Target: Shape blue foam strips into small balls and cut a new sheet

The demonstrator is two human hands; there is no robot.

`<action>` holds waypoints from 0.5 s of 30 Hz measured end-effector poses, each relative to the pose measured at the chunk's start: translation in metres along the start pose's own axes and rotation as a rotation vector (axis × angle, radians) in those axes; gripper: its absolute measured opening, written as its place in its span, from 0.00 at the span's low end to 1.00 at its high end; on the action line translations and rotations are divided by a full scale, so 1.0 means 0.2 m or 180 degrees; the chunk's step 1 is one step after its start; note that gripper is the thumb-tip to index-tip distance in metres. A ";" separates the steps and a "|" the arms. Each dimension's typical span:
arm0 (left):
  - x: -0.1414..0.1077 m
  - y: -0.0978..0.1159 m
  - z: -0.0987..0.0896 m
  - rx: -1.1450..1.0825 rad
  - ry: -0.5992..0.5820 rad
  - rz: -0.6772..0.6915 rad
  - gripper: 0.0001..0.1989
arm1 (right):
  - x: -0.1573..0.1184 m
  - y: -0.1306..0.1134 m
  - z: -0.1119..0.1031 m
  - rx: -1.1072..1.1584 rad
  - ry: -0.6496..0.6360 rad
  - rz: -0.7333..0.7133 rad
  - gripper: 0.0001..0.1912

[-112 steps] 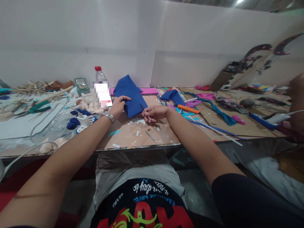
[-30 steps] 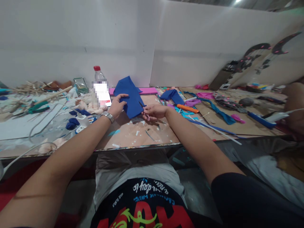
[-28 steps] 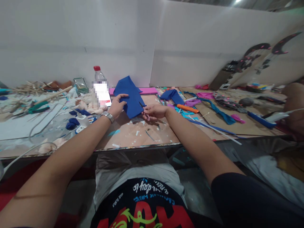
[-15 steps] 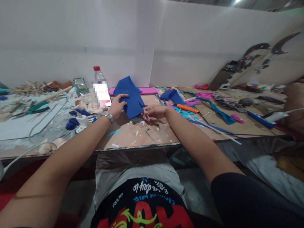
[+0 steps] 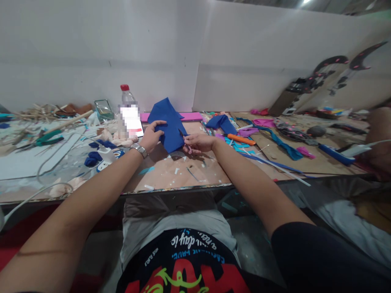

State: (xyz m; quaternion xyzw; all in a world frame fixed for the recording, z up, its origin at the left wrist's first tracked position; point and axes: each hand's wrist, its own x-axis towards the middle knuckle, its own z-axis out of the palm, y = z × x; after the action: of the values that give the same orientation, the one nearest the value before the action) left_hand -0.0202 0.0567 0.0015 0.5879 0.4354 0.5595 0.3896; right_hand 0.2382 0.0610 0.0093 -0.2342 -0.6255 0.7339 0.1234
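A blue piece of cloth (image 5: 171, 132) is held up at a slant over the table, its top corner pointing at the wall. At its left edge, my left hand (image 5: 152, 137) grips it, with fingers and thumb lying over the front. My right hand (image 5: 198, 143) is closed round small scissors (image 5: 190, 150) with pink handles. The dark blades lie against the lower right edge of the cloth; how far apart they are is hard to tell. Behind the cloth lies a pink strip (image 5: 192, 116).
On the left stand a red-capped bottle (image 5: 124, 88) and a lit phone (image 5: 132, 122), near green-handled pliers (image 5: 49, 138) and a white glue gun (image 5: 105, 156). To the right are an orange cutter (image 5: 241, 139), blue cloth scraps (image 5: 220, 122) and a blue-and-white glue gun (image 5: 337, 154). Another person's arm (image 5: 378, 138) rests far right.
The blue cloth has shifted very slightly to the right. Both hands stay nearly in place, and the scissors remain at the cloth's lower right edge.
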 end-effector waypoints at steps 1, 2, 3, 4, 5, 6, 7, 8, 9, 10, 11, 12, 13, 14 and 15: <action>0.00 0.00 0.00 0.0002 0.0020 0.0030 0.24 | 0.00 0.00 0.00 -0.0012 0.0010 0.0003 0.18; 0.01 0.00 -0.01 0.0001 0.0051 0.0059 0.24 | 0.00 0.00 0.00 -0.0020 0.0020 -0.0002 0.17; 0.01 0.00 -0.01 -0.0002 0.0080 0.0083 0.24 | 0.00 0.00 0.00 -0.0027 0.0034 -0.0010 0.18; 0.01 0.00 -0.02 0.0001 0.0107 0.0102 0.23 | 0.01 0.00 0.00 -0.0027 0.0055 -0.0020 0.18; 0.01 0.00 -0.02 0.0017 0.0135 0.0127 0.22 | 0.01 0.00 0.00 -0.0021 0.0077 -0.0021 0.19; 0.01 0.00 -0.02 0.0048 0.0156 0.0162 0.21 | 0.01 0.00 0.00 -0.0014 0.0105 -0.0007 0.20; 0.01 -0.01 -0.03 0.0084 0.0167 0.0205 0.21 | 0.01 0.00 0.01 -0.0009 0.0143 0.0016 0.21; 0.01 -0.01 -0.03 0.0122 0.0172 0.0253 0.21 | 0.02 0.00 0.02 -0.0005 0.0184 0.0039 0.21; 0.01 -0.02 -0.03 0.0152 0.0178 0.0301 0.21 | 0.02 0.00 0.02 -0.0007 0.0219 0.0055 0.22; 0.01 -0.02 -0.03 0.0166 0.0181 0.0337 0.23 | 0.03 -0.01 0.04 -0.0001 0.0254 0.0081 0.22; 0.01 -0.03 -0.03 0.0160 0.0180 0.0351 0.24 | 0.03 -0.01 0.05 0.0005 0.0279 0.0099 0.21; 0.01 -0.04 -0.03 0.0144 0.0185 0.0349 0.25 | 0.04 -0.01 0.06 0.0010 0.0289 0.0131 0.20; 0.01 -0.05 -0.03 0.0121 0.0167 0.0324 0.27 | 0.05 -0.01 0.08 0.0074 0.0354 0.0236 0.18; 0.01 -0.05 -0.02 0.0103 0.0131 0.0295 0.28 | 0.06 -0.01 0.09 0.0091 0.0391 0.0273 0.17; 0.00 -0.06 -0.02 0.0086 0.0097 0.0277 0.29 | 0.07 -0.01 0.11 0.0109 0.0460 0.0288 0.16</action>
State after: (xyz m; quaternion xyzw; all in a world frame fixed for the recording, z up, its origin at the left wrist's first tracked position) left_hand -0.0254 0.0611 -0.0088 0.6029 0.4228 0.5788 0.3503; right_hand 0.2152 0.0490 0.0104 -0.3124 -0.5911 0.7306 0.1389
